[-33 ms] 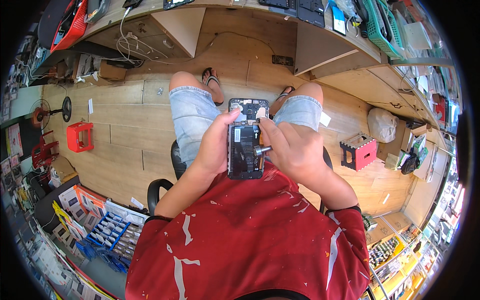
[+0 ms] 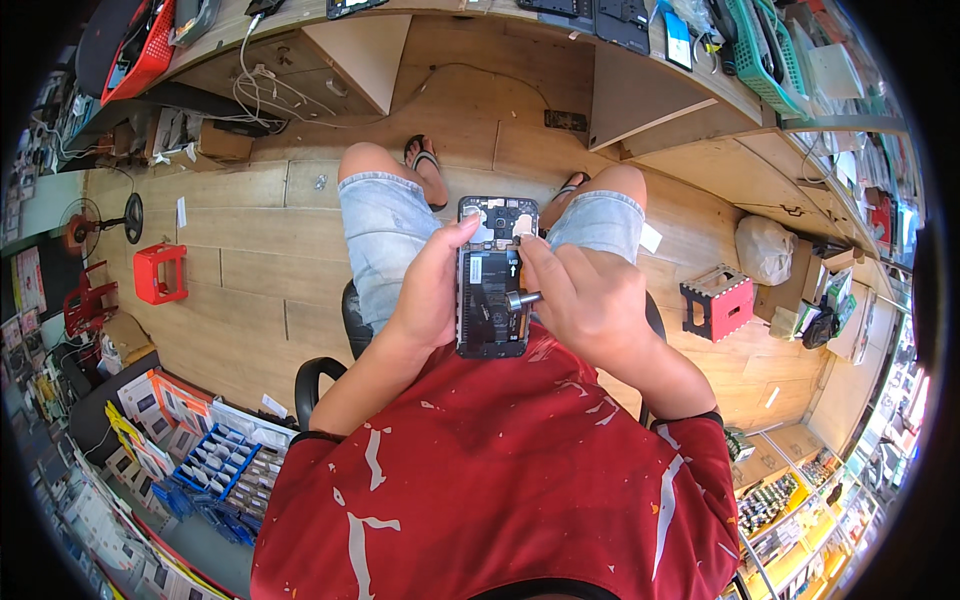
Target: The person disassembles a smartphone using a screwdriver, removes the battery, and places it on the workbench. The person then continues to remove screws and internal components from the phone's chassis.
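An opened smartphone (image 2: 490,277) lies upright over my lap, its back cover off and its black battery and upper circuit area bare. My left hand (image 2: 432,285) grips it along the left edge, the thumb resting on the upper part. Against the upper right edge of the phone press the closed fingertips of my right hand (image 2: 590,290). Out of that hand, over the battery, sticks a slim tool with a round metal end, which looks like a screwdriver (image 2: 520,300). Its tip is hidden, and what the fingertips touch is too small to make out.
A workbench (image 2: 450,8) runs along the far side, with a green basket (image 2: 765,60) at right and a red basket (image 2: 140,55) at left. A red stool (image 2: 160,273) and a red-and-black step stool (image 2: 717,302) stand on the floor. Boxes of parts fill the lower left.
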### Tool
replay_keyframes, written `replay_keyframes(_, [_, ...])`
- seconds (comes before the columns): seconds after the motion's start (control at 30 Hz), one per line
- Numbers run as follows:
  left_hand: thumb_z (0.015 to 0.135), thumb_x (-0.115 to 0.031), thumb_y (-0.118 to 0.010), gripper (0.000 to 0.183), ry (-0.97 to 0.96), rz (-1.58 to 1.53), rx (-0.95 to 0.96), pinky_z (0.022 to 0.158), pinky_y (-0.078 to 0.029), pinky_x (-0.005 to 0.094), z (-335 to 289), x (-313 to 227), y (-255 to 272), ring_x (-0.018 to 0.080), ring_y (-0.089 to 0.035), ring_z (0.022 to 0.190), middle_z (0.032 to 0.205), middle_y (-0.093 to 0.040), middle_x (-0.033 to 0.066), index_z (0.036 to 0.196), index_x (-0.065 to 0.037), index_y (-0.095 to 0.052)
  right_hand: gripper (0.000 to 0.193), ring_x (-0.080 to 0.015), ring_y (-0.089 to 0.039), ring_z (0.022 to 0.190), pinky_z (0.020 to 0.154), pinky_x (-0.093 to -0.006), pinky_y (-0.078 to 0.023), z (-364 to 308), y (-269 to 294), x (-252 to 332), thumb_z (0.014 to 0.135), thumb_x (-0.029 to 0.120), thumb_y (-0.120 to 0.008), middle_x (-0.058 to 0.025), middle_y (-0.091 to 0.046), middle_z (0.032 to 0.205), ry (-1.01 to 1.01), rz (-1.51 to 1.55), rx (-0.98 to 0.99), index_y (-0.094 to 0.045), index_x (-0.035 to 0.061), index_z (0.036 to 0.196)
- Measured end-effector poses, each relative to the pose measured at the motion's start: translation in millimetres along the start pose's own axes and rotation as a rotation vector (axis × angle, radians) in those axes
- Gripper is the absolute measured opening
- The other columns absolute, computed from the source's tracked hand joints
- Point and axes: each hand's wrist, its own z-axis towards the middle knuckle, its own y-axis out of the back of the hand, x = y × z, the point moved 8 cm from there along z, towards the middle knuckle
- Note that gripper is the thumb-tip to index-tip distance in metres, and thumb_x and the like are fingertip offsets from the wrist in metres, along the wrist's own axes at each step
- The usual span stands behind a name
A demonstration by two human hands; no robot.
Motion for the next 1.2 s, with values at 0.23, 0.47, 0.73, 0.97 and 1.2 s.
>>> replay_keyframes(0.23, [0.112,-0.04,-0.046,0.047,-0.046,-0.038,0.031,0.089,-0.063,0.0406,11,-5,3,0.0222,-0.075,0.098,0.115,-0.076,0.0123,0.133,-0.001,-0.064,0.034,-0.0232,-0.068,0.065,0.056,-0.0358,-0.054,12,-1,-8,0.078,0.009,-0.077,-0.0109,-0.068,0.083,0.033,0.026,-0.002,-0.068,-0.0053,0.108])
replay_keyframes(0.47, [0.111,-0.049,-0.034,0.064,0.055,-0.146,0.185,0.085,-0.064,0.0556,10,-5,-20,0.0424,-0.074,0.101,0.124,-0.07,0.0262,0.153,-0.004,-0.05,0.027,-0.0263,-0.073,0.071,0.065,-0.0357,-0.058,44,23,-106,0.073,0.009,-0.082,-0.0064,-0.075,0.087,-0.234,0.065,-0.265,-0.074,0.0128,0.098])
replay_keyframes(0.73, [0.111,-0.051,-0.027,0.075,0.003,-0.157,0.312,0.085,-0.064,0.0601,6,-11,-27,0.0462,-0.072,0.106,0.13,-0.066,0.0312,0.169,-0.005,-0.028,0.03,-0.0405,-0.075,0.086,0.077,-0.05,-0.059,102,0,-300,0.096,0.039,-0.072,-0.0189,-0.077,0.086,-0.507,-0.252,-0.292,-0.081,0.0131,0.108])
replay_keyframes(0.97, [0.111,-0.05,-0.026,0.075,-0.027,-0.131,0.309,0.086,-0.064,0.0578,2,-14,-27,0.0444,-0.073,0.105,0.13,-0.066,0.0309,0.171,-0.006,-0.025,0.026,-0.0374,-0.076,0.085,0.075,-0.0449,-0.058,87,8,-273,0.098,0.033,-0.071,-0.0169,-0.079,0.091,-0.588,-0.274,-0.309,-0.08,0.0146,0.115])
replay_keyframes(1.2, [0.111,-0.046,-0.027,0.072,-0.039,-0.16,0.364,0.091,-0.063,0.0537,7,-13,-27,0.0357,-0.073,0.109,0.133,-0.067,0.0245,0.171,-0.005,-0.025,0.022,-0.0269,-0.077,0.077,0.069,-0.0352,-0.059,36,10,-72,0.087,0.002,-0.075,-0.0126,-0.08,0.098,-0.198,0.59,-0.064,-0.079,0.0063,0.108])
